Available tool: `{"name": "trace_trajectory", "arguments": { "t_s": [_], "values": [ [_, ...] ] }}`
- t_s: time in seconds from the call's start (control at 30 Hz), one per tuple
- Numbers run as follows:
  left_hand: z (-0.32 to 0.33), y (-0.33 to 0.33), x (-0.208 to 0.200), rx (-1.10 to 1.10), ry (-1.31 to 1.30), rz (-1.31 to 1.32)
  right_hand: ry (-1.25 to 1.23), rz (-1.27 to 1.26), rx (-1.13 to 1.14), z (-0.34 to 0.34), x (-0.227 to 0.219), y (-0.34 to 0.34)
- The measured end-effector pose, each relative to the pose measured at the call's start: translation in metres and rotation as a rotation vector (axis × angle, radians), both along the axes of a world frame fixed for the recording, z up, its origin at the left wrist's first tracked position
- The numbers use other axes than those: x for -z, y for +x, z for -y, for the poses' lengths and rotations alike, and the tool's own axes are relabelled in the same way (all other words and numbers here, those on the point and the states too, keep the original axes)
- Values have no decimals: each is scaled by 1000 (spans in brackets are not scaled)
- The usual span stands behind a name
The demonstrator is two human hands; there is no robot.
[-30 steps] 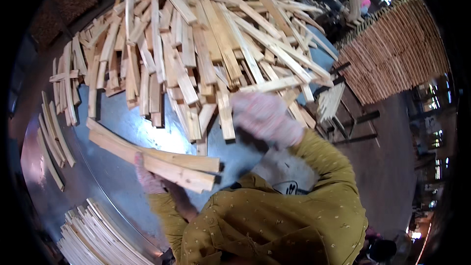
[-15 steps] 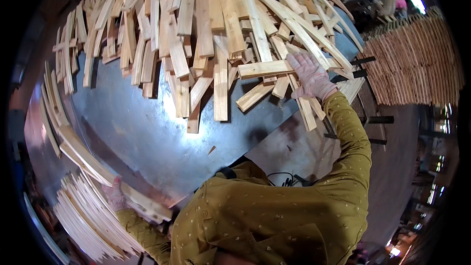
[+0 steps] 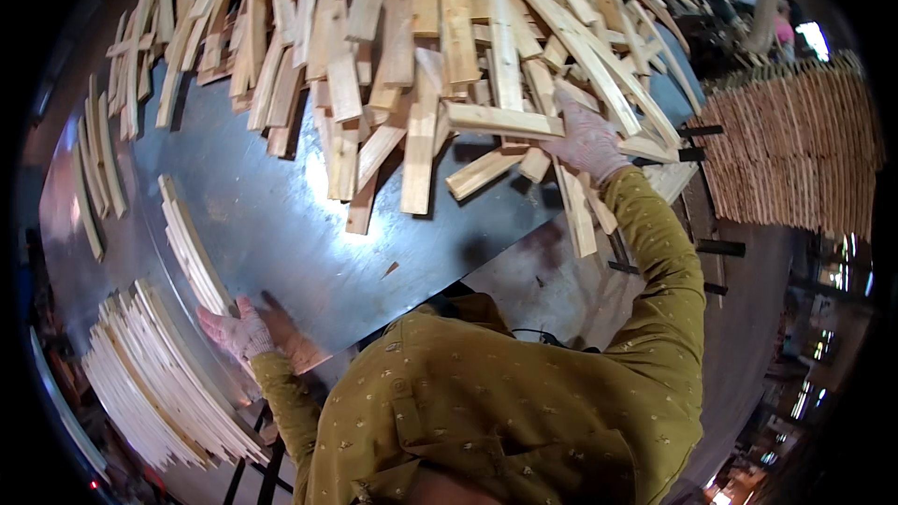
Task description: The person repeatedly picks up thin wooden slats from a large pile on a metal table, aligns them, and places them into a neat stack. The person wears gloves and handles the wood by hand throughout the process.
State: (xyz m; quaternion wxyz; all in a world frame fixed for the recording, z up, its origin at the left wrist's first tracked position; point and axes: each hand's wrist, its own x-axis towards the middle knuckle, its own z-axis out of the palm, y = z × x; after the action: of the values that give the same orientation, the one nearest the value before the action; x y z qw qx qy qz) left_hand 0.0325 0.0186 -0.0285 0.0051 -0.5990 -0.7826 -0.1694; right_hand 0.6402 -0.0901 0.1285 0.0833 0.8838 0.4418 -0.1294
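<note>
My left hand (image 3: 236,327), in a pale glove, is at the near end of a few light wooden slats (image 3: 195,248) on the metal table (image 3: 253,196). Its fingers are stretched out and the thumb is raised; it touches or nearly touches the slat ends. Over at the right edge of the heap, my gloved right hand (image 3: 591,140) is closed on the end of a short wooden board (image 3: 505,121), which lies crosswise on other pieces. Part of its fingers is hidden behind the hand.
A large jumbled heap of wooden pieces (image 3: 412,56) covers the far side. To the near left is a neat stack of slats (image 3: 154,374); several slats (image 3: 98,159) lie beyond it. A tall wood pile (image 3: 786,145) and dark metal bars (image 3: 720,248) are at right.
My left hand has come off a long slat and moved up and slightly right, its fingers spreading. The slats beside it have shifted. My right hand has moved slightly, staying at the crosswise board.
</note>
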Motion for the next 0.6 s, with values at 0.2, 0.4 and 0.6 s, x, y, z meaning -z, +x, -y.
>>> {"name": "trace_trajectory", "arguments": {
  "t_s": [0.2, 0.4, 0.6],
  "values": [
    [27, 215, -77, 640, -632, 1650, 301, -145, 100, 5, -55, -80],
    [6, 353, -98, 590, -1663, 2459, 204, -251, -20, 13, -89, -174],
    [47, 323, -116, 571, -1298, 2188, 705, -425, -233, 58, -78, -187]
  ]
}}
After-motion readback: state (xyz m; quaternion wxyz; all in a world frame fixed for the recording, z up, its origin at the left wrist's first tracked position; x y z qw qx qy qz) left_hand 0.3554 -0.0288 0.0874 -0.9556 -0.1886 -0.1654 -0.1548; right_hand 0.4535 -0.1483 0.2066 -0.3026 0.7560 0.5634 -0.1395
